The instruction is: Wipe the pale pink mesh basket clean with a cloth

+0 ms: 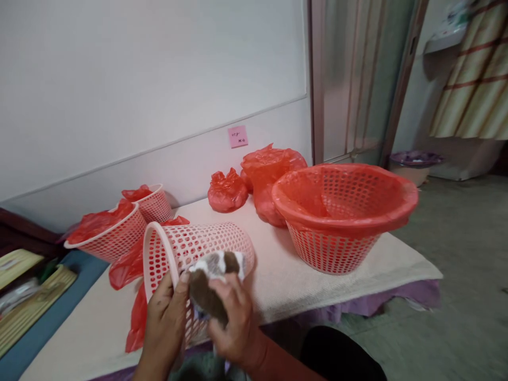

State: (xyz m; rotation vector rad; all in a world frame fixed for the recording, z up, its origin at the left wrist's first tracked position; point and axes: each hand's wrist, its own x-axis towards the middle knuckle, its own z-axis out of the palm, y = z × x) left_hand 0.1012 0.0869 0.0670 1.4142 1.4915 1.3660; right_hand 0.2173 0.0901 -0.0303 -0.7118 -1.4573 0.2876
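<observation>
both hands work at six o'clock: left hand pinches the rim of a pink perforated plastic basket lying on its side on the cream-covered table; right hand is closed around a brown-and-white cloth pressed to its wall. large red mesh basket stands at two o'clock.

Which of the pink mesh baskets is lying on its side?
The pink basket held by both hands, left hand on its rim; the two lined baskets behind stand upright.

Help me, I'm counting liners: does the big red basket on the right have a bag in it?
Yes, a red bag lines the big red basket, folded over its rim.
</observation>
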